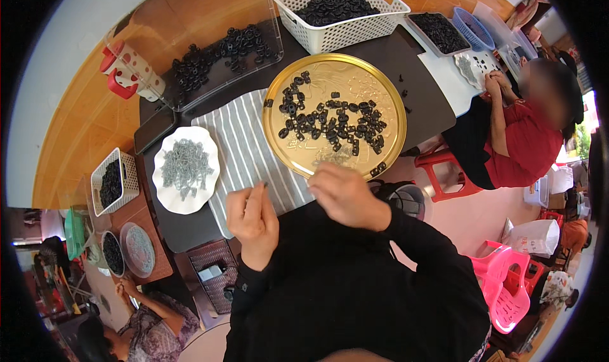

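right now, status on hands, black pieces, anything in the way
Left hand: pinching small dark piece. Right hand: curled at edge of gold tray, grip hidden. Black pieces: loose on tray. No obstruction between hands.

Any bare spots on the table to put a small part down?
Striped cloth, between white plate and gold tray, though the left hand is over its near end. Dark tabletop right of the tray, bar a few black bits. Crowded: the tray's middle, strewn with black pieces; the plate, heaped with grey pieces.
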`<state>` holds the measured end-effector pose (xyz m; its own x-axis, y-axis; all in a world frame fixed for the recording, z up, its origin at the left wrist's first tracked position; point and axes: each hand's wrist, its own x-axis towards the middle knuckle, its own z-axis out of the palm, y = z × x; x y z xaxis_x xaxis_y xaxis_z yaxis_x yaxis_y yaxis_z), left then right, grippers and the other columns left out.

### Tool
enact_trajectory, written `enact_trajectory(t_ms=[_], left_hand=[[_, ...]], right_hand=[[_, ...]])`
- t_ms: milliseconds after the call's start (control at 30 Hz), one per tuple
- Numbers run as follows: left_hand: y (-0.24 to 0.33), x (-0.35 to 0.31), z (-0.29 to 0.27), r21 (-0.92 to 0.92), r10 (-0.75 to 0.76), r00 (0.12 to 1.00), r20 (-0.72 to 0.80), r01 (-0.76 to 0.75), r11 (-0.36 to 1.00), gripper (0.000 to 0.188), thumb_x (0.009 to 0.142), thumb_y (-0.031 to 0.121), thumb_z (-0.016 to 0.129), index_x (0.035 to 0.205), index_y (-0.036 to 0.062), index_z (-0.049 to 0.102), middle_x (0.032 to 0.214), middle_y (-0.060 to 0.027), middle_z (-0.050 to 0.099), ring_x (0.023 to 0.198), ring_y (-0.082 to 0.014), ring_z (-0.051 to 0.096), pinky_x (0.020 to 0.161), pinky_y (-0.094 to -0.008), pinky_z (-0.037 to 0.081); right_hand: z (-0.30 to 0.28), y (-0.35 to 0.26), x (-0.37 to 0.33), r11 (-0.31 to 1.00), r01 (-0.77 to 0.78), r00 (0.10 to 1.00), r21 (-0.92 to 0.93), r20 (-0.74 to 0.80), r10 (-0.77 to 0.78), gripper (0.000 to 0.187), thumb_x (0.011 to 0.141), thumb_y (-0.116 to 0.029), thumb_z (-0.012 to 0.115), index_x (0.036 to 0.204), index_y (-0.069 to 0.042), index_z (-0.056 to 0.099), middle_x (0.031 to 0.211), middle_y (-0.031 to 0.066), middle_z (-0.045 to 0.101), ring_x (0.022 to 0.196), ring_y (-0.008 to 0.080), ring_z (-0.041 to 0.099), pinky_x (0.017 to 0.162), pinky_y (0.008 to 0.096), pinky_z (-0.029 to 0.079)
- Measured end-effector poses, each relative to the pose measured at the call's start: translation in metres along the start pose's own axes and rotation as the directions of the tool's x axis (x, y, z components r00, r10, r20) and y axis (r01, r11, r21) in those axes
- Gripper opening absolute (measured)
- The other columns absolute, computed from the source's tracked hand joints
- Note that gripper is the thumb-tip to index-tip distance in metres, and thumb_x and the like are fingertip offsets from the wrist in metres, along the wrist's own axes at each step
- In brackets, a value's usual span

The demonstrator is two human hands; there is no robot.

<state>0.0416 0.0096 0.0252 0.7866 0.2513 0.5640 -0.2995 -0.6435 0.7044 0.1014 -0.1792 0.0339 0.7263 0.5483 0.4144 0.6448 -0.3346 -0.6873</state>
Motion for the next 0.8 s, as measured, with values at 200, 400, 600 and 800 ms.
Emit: enact_trajectory(t_ms=[200,400,600,800], left_hand=[[-0.012,-0.009,0.010,0.387,0.087,0.974,0.209,-0.164,0.907,0.018,0.075,-0.007,0.064,0.092,-0.0033,0.067,0.092,-0.0170,0.057,0.084,-0.0347,0.054,0.073,-0.0414,0.046],[-0.012,-0.009,0.010,0.298,0.062,0.978,0.198,-0.121,0.947,0.018,0.076,-0.004,0.065,0.094,-0.0045,0.066,0.097,-0.0181,0.056,0.089,-0.0350,0.053,0.077,-0.0424,0.044],[-0.017,-0.006,0.014,0.316,0.015,0.987,0.160,-0.065,0.947,0.019,0.077,-0.003,0.064,0.096,-0.0041,0.066,0.099,-0.0179,0.055,0.091,-0.0354,0.052,0.079,-0.0428,0.044],[-0.011,-0.004,0.018,0.297,0.011,0.989,0.149,-0.056,0.953,0.021,0.077,-0.004,0.065,0.098,-0.0040,0.065,0.100,-0.0177,0.055,0.093,-0.0350,0.052,0.080,-0.0417,0.043]], right_hand=[[-0.043,0.045,-0.007,0.979,-0.202,0.967,-0.013,-0.159,0.198,0.004,0.077,0.002,0.063,0.081,0.001,0.063,0.078,0.0137,0.057,0.070,0.0319,0.059,0.061,0.0361,0.046],[-0.046,0.054,-0.012,0.892,-0.174,0.984,-0.416,-0.098,0.147,0.008,0.080,-0.001,0.061,0.086,-0.001,0.066,0.082,0.0137,0.056,0.077,0.0332,0.058,0.065,0.0402,0.047],[-0.042,0.057,-0.011,0.855,-0.166,0.986,-0.491,-0.090,0.139,0.004,0.081,-0.003,0.060,0.082,-0.002,0.063,0.084,0.0143,0.055,0.079,0.0338,0.058,0.066,0.0406,0.047],[-0.052,0.058,-0.012,0.956,-0.207,0.975,-0.209,-0.129,0.182,0.002,0.082,0.000,0.058,0.083,-0.001,0.059,0.081,0.0138,0.053,0.075,0.0324,0.056,0.064,0.0358,0.046]])
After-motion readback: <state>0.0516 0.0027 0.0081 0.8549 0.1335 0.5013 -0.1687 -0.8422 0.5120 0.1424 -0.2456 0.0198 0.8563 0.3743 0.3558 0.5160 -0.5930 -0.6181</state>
